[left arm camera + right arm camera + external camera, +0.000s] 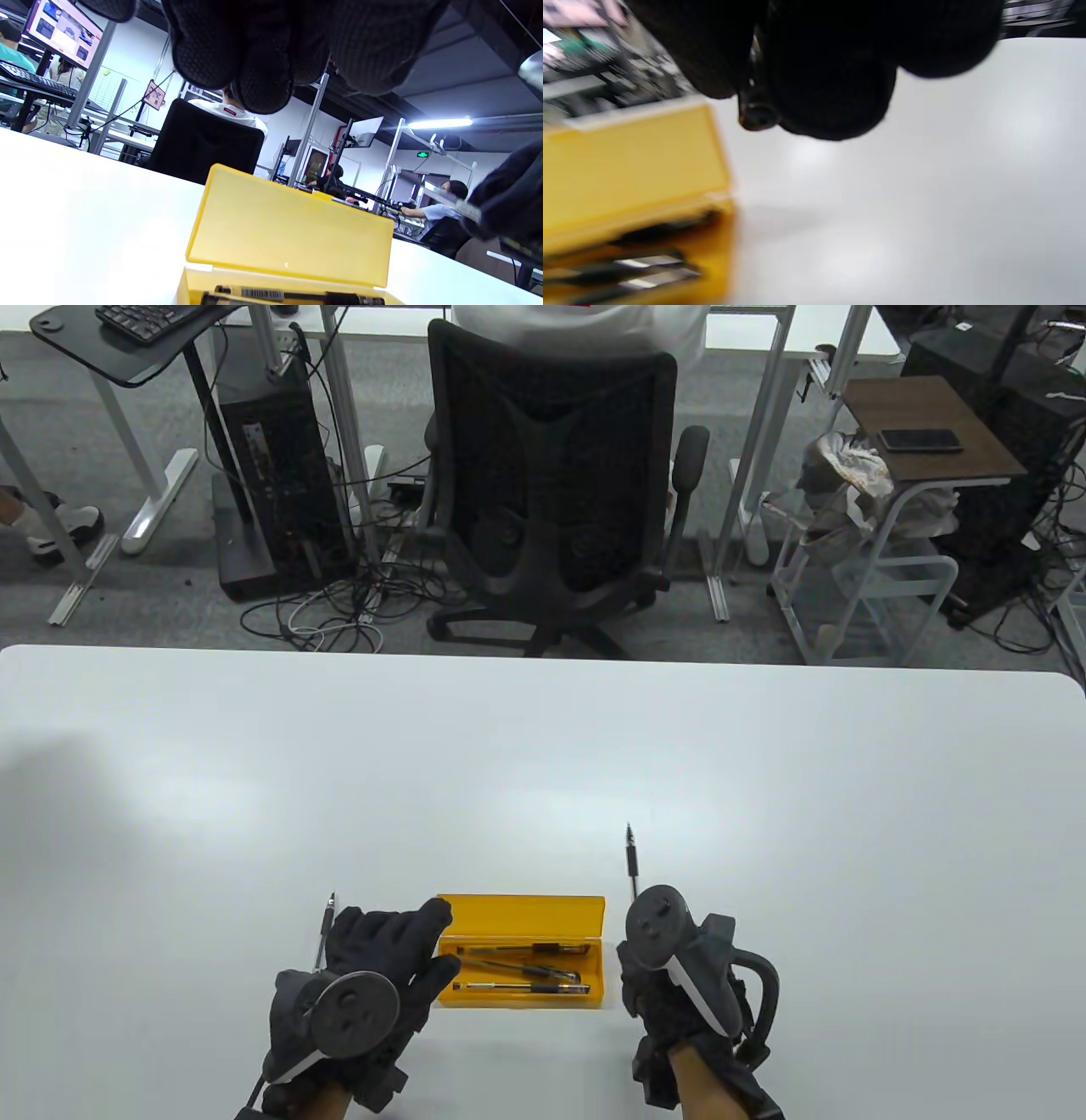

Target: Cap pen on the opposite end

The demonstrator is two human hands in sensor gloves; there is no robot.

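Yellow case [519, 918] sits between hands; right hand [679, 984] grips pen [632, 861] tip-up, left hand [373, 976] spread beside another pen [322, 937].

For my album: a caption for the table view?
Two gloved hands flank an open yellow plastic pen case on a white table; right hand holds a pen.

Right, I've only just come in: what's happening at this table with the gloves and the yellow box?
A person in sensor gloves works at a white table. An open yellow pen case with pens inside sits between the hands. The right hand holds a pen pointing away from the person. The left hand reaches toward the case; another pen shows beside it, though whether it grips that one is unclear. No capping is visible yet.
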